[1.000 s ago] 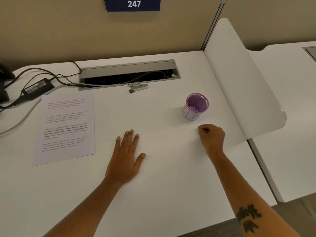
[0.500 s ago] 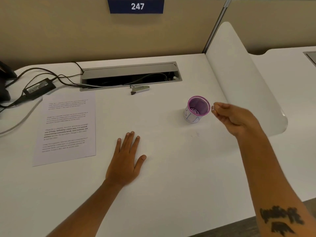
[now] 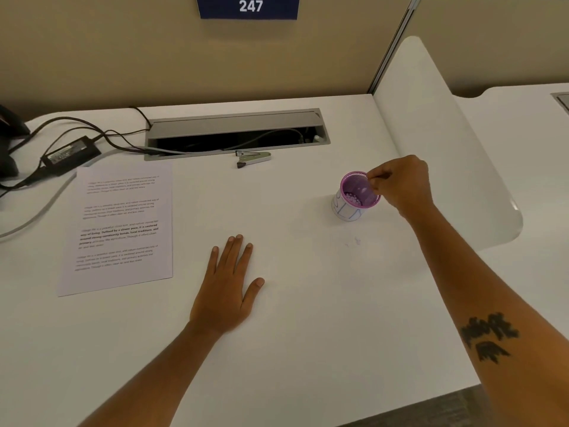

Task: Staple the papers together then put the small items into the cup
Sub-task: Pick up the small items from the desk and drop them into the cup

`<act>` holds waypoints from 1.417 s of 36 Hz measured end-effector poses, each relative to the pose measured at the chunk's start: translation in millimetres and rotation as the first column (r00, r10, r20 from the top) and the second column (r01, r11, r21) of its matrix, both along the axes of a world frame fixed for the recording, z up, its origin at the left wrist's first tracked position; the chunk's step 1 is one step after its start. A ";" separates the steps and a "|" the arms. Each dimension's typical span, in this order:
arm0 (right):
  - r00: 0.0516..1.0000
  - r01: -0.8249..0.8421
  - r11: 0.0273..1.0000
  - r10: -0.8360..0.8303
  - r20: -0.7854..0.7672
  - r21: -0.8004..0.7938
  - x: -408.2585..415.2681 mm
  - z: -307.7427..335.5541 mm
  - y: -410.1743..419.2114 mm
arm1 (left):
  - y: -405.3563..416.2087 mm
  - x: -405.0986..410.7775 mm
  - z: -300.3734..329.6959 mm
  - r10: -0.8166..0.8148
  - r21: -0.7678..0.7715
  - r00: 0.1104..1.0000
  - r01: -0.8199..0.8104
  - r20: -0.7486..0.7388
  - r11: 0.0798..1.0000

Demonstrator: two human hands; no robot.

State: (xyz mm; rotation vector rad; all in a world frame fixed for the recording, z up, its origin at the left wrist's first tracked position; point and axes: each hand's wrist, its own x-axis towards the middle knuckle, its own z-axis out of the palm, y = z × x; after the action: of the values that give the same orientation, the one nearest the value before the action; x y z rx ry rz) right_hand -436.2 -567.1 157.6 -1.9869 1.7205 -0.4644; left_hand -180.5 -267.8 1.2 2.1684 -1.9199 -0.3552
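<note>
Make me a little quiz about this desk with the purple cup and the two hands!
1. True or false: the left hand lies flat on the desk.
2. The right hand is: A) on the stapler B) over the purple cup C) on the paper.
3. What number is on the blue sign?

Key: 1 true; 2 B; 3 247.

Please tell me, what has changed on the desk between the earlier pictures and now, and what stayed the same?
The right hand rose from the desk in front of the cup, fingers pinched, and moved back to the cup's rim; what it pinches is too small to tell. The left hand stayed flat on the desk; papers, stapler and cup did not move.
</note>
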 end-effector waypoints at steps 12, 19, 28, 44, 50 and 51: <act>0.996 -0.087 0.992 0.084 -0.040 -0.087 0.6 -2.0 5.6 | -0.3 -0.3 1.3 0.001 -0.008 1.000 -0.001 -0.010 1.000; 0.980 0.022 1.000 -0.024 0.200 0.012 -13.4 9.4 27.9 | -0.2 -0.4 0.3 -0.001 -0.011 1.000 0.001 -0.005 1.000; 0.935 0.144 0.980 -0.180 0.305 0.137 -37.6 -52.4 99.0 | -0.4 -0.3 -0.5 -0.003 -0.005 1.000 0.003 0.010 1.000; 0.963 -0.227 0.970 0.211 -0.169 -0.084 -19.6 -120.8 127.0 | -0.3 -0.3 1.0 -0.004 0.010 1.000 0.004 0.017 1.000; 0.998 -0.025 0.990 0.016 -0.063 -0.138 -27.2 -115.0 122.0 | -0.5 -0.5 0.1 -0.004 0.011 1.000 0.003 0.019 1.000; 0.998 -0.029 0.991 0.020 -0.067 -0.132 -25.4 -116.0 123.6 | -0.5 -0.5 0.0 -0.004 0.009 1.000 0.004 0.017 1.000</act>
State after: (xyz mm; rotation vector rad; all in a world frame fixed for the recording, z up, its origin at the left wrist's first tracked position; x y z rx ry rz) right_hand -461.6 -443.5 41.5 -2.1363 1.7436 -0.5234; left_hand -181.0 -268.3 1.3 2.1808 -1.9351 -0.3484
